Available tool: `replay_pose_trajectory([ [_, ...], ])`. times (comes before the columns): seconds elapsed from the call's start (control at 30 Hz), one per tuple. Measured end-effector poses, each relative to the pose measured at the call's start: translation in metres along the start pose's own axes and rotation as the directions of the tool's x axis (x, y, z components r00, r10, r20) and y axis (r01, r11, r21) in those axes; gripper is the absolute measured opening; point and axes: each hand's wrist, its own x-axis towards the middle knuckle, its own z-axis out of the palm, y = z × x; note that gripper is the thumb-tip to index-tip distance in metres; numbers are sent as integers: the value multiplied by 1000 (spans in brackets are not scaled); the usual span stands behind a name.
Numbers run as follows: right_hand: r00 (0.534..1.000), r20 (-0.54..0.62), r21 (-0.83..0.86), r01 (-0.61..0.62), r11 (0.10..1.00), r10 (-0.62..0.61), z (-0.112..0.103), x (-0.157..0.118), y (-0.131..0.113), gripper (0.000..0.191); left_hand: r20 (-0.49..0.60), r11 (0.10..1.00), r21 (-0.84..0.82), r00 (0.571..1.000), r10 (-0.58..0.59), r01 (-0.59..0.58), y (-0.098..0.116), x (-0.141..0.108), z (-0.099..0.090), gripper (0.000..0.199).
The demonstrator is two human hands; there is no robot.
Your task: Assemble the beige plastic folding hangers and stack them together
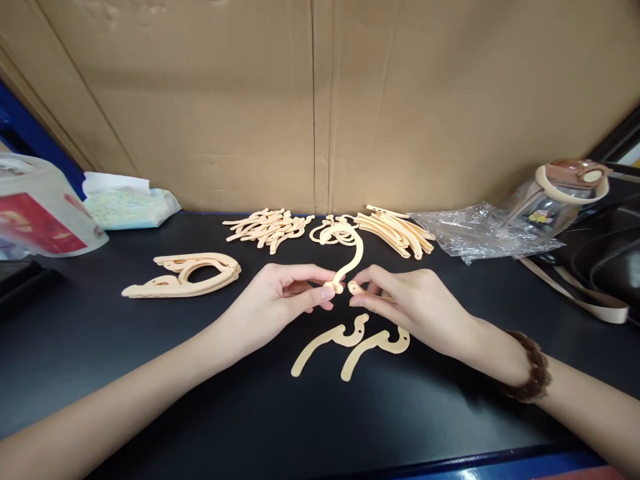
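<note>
Holding curved hook (359,252) clamped in grip of L hand (289,293) and small holed piece (353,287) pinched in R hand (415,303), just apart over dark surface (225,407), nr. two loose flat arms (316,343), prob. mid-fitting, likely needing steady alignment of ends for next move.

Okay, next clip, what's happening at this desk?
A person is handling small, pale, curved parts at a black table. The left hand grips a hook-shaped piece near its base, while the right hand pinches a piece with a hole close by; the two look apart. Two curved arms lie in front of the hands. Toward the back are a left pile and a right pile of similar parts.
</note>
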Motion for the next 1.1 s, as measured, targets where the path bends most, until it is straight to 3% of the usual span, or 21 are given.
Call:
replay_pose_trajectory([
  [0.13,994,97,14,-58,998,57,-2,0,-4,25,-34,999,-33,999,-30,29,1,-1,0,20],
  [0.3,992,122,33,30,999,-34,-5,1,-8,20,-87,1000,-16,996,-12,10,3,-2,0,22],
  [0.5,992,120,16,46,999,-47,-4,2,-3,24,-35,995,-82,998,-53,50,2,0,-3,23],
  [0.73,989,112,-49,98,994,-92,-3,0,2,31,125,998,21,990,-58,56,2,2,-7,17],
  [0.87,981,101,-47,174,984,-168,-4,0,3,31,129,999,42,991,-28,23,1,3,-9,13],
  [1.1,983,100,0,152,988,-151,-8,-1,2,29,100,998,70,995,-3,-4,1,0,-5,10],
])
